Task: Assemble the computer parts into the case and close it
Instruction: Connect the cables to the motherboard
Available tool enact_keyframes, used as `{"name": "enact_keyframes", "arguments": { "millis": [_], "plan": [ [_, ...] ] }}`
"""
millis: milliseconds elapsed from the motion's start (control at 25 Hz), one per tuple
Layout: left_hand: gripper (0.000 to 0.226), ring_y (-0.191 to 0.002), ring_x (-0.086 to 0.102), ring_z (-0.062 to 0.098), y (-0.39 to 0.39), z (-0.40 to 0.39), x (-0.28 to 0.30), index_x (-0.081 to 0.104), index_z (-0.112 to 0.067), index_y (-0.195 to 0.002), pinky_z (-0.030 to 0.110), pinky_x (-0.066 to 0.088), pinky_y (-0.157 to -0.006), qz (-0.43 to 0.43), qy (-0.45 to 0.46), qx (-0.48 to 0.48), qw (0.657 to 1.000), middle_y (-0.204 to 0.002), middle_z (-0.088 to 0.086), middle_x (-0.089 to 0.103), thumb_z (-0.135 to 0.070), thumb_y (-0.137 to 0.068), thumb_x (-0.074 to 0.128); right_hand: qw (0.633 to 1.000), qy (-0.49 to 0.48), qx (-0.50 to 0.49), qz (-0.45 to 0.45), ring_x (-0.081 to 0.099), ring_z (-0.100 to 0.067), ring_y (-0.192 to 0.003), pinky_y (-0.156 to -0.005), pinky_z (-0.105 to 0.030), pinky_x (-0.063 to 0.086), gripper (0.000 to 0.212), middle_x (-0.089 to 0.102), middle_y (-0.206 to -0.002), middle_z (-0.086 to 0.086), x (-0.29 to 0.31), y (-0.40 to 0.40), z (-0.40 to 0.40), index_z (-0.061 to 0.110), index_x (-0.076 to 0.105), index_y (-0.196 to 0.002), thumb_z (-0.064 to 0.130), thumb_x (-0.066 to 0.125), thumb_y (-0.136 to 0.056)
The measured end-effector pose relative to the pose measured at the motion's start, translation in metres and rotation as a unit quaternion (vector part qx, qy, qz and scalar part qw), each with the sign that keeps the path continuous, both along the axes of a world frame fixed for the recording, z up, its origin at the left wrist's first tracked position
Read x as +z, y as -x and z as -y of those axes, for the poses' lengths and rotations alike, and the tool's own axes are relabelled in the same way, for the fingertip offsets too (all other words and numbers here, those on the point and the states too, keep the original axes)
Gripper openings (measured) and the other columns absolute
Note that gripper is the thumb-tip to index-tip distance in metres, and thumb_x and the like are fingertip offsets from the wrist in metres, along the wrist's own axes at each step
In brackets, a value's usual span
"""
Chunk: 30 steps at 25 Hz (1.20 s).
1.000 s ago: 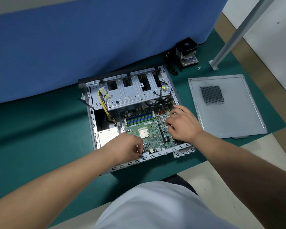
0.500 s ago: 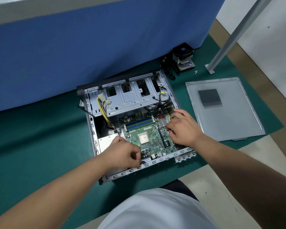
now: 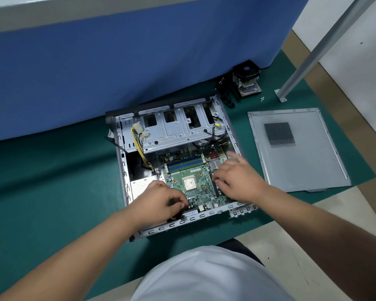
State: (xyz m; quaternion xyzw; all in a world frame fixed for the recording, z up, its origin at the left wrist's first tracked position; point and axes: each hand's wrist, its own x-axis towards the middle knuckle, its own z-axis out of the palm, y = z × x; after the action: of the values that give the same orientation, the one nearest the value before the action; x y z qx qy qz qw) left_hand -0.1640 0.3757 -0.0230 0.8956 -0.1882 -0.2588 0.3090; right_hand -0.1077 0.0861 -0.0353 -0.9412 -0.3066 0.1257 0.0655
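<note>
Resting on motherboard (image 3: 195, 187) inside case (image 3: 123, 170): left hand (image 3: 161, 200), right hand (image 3: 237, 181)

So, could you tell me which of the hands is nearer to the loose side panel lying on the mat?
Right. The right hand rests on the motherboard's right side, close to the side panel; the left hand is at the case's near-left corner.

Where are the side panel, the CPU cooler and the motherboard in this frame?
side panel (image 3: 300, 157): head view, bare metal below its vent mesh.
CPU cooler (image 3: 246, 80): head view, its heatsink body.
motherboard (image 3: 201, 185): head view, green board beside the socket.
</note>
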Motion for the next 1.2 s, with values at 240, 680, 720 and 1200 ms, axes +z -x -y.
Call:
{"name": "enact_keyframes", "arguments": {
  "millis": [240,680,720,1200],
  "plan": [
    [0.014,-0.083,0.051,-0.004,0.004,0.023,-0.003,0.072,-0.041,-0.105,0.027,0.022,-0.107,0.038,-0.035,0.044,0.998,-0.065,-0.022,0.060,-0.042,-0.100,0.058,0.924,-0.151,-0.089,-0.341,0.065,-0.008,-0.073,-0.071,-0.028,0.055,0.017,0.070,-0.081,0.008,0.014,0.037,-0.037,0.035,0.075,-0.099,0.045,0.077,-0.085],
    [0.012,-0.087,0.063,0.010,-0.002,0.048,0.000,0.072,-0.035,-0.106,0.029,0.044,-0.098,-0.027,-0.037,0.108,0.993,-0.087,-0.017,0.071,-0.037,-0.099,0.062,0.904,-0.205,-0.255,-0.277,0.065,-0.006,-0.066,-0.056,-0.021,0.050,0.005,0.073,-0.079,0.009,0.017,0.030,-0.016,0.032,0.075,-0.089,0.034,0.073,-0.093],
    [0.011,-0.088,0.065,0.011,-0.006,0.053,0.000,0.073,-0.033,-0.105,0.030,0.051,-0.091,-0.055,-0.013,0.128,0.990,-0.094,-0.014,0.073,-0.033,-0.098,0.064,0.902,-0.203,-0.268,-0.269,0.064,-0.006,-0.062,-0.053,-0.019,0.047,0.005,0.074,-0.077,0.008,0.016,0.025,-0.014,0.032,0.076,-0.090,0.033,0.072,-0.094],
    [0.004,-0.068,0.072,0.018,-0.026,0.098,-0.018,0.074,-0.007,-0.090,0.025,0.057,-0.056,-0.350,0.203,0.443,0.800,-0.087,0.013,0.078,-0.010,-0.089,0.077,0.922,-0.133,-0.217,-0.292,0.068,-0.011,-0.078,-0.071,-0.029,0.054,0.045,0.072,-0.084,0.006,-0.005,0.001,-0.027,0.027,0.055,-0.121,0.023,0.081,-0.085]
  ]
}}
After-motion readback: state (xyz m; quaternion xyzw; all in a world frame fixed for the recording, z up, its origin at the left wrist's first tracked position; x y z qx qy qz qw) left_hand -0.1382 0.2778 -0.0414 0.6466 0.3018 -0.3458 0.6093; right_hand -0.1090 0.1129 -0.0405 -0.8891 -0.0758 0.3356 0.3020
